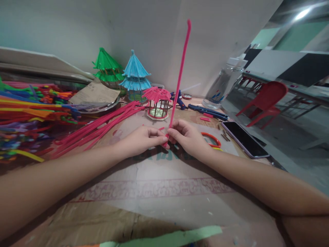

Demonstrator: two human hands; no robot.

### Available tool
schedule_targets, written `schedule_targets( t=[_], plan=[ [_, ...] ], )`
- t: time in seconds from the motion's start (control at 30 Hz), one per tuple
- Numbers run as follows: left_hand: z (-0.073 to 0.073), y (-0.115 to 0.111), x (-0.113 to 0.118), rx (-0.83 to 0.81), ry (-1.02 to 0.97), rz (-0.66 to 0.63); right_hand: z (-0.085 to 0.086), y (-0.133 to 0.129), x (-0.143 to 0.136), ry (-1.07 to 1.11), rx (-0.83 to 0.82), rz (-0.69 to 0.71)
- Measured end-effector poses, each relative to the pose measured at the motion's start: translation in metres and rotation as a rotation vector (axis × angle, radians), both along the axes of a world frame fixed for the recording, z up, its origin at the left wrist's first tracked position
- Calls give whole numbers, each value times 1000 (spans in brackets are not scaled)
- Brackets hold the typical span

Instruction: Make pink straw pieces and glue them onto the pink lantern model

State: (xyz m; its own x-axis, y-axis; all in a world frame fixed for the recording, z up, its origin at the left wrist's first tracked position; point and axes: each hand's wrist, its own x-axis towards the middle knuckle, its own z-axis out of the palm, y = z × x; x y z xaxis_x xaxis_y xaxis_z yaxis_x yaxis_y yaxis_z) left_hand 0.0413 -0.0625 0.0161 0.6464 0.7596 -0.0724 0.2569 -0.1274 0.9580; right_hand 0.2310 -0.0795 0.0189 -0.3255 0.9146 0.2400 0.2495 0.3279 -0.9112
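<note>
A long pink pipe cleaner (182, 65) stands nearly upright between my hands, its top tip slightly bent. My left hand (146, 139) pinches its lower end between thumb and fingers. Just above that, the thumb and fingers of my right hand (186, 137) close on the same stem. Behind my hands sits a small octagonal pavilion model (158, 103) with a pink fringed roof and thin brown posts. A bundle of loose pink pipe cleaners (102, 128) fans out left of it, beyond my left forearm.
Blue (136, 72) and green pavilion models (106, 67) stand near the wall. Colourful pipe cleaners (33, 113) pile up at left. At right lie orange-handled scissors (212, 139), blue pliers (208, 111), a blue glue gun (181, 101) and a phone (244, 139), with a clear bottle (222, 84) behind.
</note>
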Motion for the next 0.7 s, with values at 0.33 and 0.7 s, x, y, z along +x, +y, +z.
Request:
schedule_targets(
  t=[0.33, 0.7],
  plan=[
    [-1, 0, 1, -60, -43, 13, 1, -2, 0, -7, 48, -41],
    [2, -2, 1, -20, 35, 27, 2, -4, -1, -37, 81, -56]
  ],
)
